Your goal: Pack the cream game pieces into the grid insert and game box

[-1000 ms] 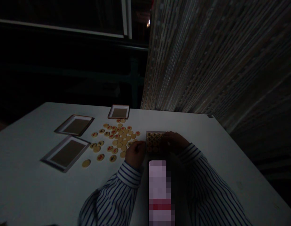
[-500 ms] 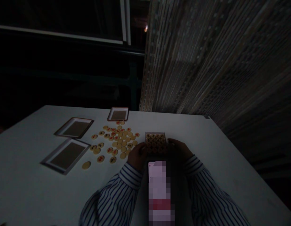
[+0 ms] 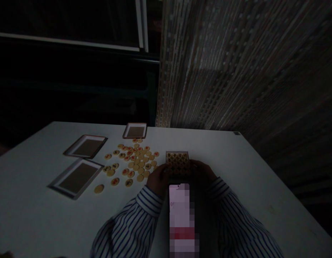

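A small box [image 3: 177,152] full of Chinese chess pieces, laid in rows, rests on the white table. My left hand [image 3: 156,178] is closed against the box's near left side, fingers curled. At the opposite side, my right hand [image 3: 205,172] grips the box's right edge; shadow covers part of its fingers. Loose round chess pieces [image 3: 135,167] with red or black characters, some blank side up, lie scattered left of my left hand. Just below the box, between my forearms, is a lit phone [image 3: 179,211], its screen partly blurred out.
Three shallow trays [image 3: 136,125] [image 3: 85,146] [image 3: 76,177] lie on the table [image 3: 225,222], left of and behind the loose pieces. A string curtain [image 3: 222,71] hangs behind the table at right. A small dark label [image 3: 236,133] marks the far right corner. Light is dim.
My right hand has shifted slightly left, its fingertips now against the box's right edge. The left hand, the box and the loose pieces stay about where they were.
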